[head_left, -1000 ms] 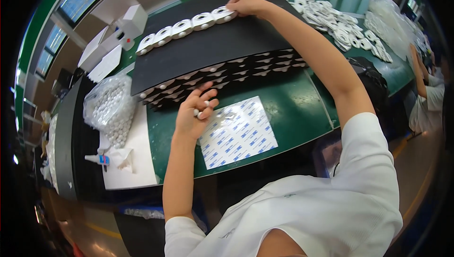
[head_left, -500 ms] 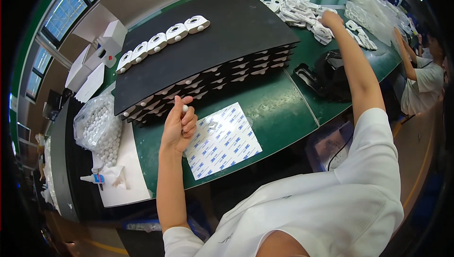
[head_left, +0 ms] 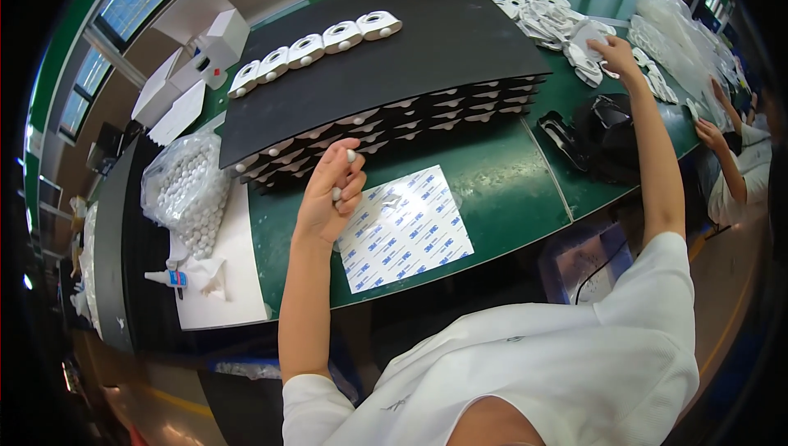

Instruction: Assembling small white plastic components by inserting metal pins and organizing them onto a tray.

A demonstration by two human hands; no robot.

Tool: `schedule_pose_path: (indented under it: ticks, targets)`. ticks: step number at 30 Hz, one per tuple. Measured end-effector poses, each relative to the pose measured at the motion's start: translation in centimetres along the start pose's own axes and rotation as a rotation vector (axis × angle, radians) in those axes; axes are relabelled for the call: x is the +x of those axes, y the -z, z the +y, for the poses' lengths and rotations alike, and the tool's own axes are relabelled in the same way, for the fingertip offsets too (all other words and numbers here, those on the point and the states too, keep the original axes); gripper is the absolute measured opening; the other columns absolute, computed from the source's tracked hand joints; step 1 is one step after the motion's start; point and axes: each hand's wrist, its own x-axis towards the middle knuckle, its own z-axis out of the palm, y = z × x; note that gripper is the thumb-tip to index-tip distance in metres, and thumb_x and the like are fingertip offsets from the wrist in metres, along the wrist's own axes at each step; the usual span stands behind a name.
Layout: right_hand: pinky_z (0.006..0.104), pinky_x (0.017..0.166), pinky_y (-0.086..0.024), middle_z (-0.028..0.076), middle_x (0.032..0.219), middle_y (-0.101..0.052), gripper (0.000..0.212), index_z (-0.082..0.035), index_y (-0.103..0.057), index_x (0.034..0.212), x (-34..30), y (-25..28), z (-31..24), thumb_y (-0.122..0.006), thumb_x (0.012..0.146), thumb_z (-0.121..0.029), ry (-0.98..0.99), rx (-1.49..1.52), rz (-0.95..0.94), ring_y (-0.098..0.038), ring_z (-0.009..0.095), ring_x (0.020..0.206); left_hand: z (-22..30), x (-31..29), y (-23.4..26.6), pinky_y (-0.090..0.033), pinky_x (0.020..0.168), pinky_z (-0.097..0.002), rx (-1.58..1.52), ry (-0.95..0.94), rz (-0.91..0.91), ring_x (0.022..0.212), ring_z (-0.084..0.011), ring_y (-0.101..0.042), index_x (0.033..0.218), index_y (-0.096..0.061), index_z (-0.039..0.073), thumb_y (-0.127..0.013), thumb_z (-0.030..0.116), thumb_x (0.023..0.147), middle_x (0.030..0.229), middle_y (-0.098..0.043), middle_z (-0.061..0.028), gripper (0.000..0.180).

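My left hand (head_left: 322, 200) is closed over the near edge of a stack of black boards (head_left: 435, 44). It holds small white balls: one ball (head_left: 351, 155) sits at the fingertips, and another shows lower, under the curled fingers. Out to the right, my right hand (head_left: 617, 56) pinches a white plastic part (head_left: 584, 36) at the near side of a heap of similar white parts (head_left: 538, 21). On the top board stands a slanting row of several white parts (head_left: 306, 50), each with a round opening and a ball at its near end.
A printed white-and-blue sheet (head_left: 406, 237) lies on the green table (head_left: 509, 192). A bag of white balls (head_left: 185, 187) and a small glue bottle (head_left: 167, 277) are at left. A black bag (head_left: 607, 134) lies at right; beyond it another person's hand (head_left: 712, 136) works.
My right hand has drawn back slightly from the heap with a white part in its fingers. A ball now shows at my left fingertips. The whole view has shifted a little.
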Motion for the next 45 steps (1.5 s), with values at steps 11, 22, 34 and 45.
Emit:
schedule_pose_path:
  ticks: [11, 22, 34, 45]
  targets:
    - [0.0165, 0.063, -0.042, 0.001, 0.084, -0.058, 0.019, -0.002, -0.056, 0.092, -18.4, -4.2, -8.0, -0.064, 0.075, -0.006, 0.37, 0.294, -0.427, -0.053, 0.004, 0.073, -0.2, -0.1, 0.7, -0.022, 0.037, -0.0135, 0.083, -0.04, 0.087, 0.052, -0.0011, -0.034, 0.094, -0.053, 0.004, -0.058, 0.02, 0.086, 0.083, -0.052, -0.0016, 0.018]
    - [0.0207, 0.068, -0.045, 0.002, 0.086, -0.059, 0.016, 0.0, -0.056, 0.099, -26.5, -15.6, -11.6, -0.056, 0.084, -0.005, 0.249, 0.657, -0.888, -0.055, 0.007, 0.076, -0.5, 0.7, 0.9, -0.023, 0.038, -0.0125, 0.043, -0.108, 0.03, 0.055, -0.002, -0.035, 0.106, -0.056, 0.004, -0.062, 0.01, 0.081, 0.09, -0.056, -0.0038, 0.026]
    - [0.0216, 0.068, -0.044, 0.004, 0.086, -0.058, 0.013, -0.002, -0.051, 0.098, -27.5, -17.9, -12.0, -0.052, 0.086, -0.008, 0.37, 0.484, -0.871, -0.054, 0.008, 0.077, -0.5, 0.5, 0.9, -0.023, 0.037, -0.0128, 0.022, -0.078, 0.045, 0.054, -0.0014, -0.036, 0.102, -0.058, 0.004, -0.062, 0.017, 0.083, 0.088, -0.056, -0.0033, 0.023]
    - [0.0225, 0.064, -0.044, 0.004, 0.084, -0.056, 0.013, -0.004, -0.051, 0.099, -27.4, -17.8, -12.2, -0.051, 0.087, -0.006, 0.479, 0.427, -0.803, -0.052, 0.009, 0.074, -0.5, 0.6, 1.0, -0.025, 0.038, -0.0123, -0.004, -0.087, 0.012, 0.055, -0.0018, -0.037, 0.109, -0.055, 0.004, -0.06, 0.013, 0.084, 0.092, -0.056, -0.0048, 0.027]
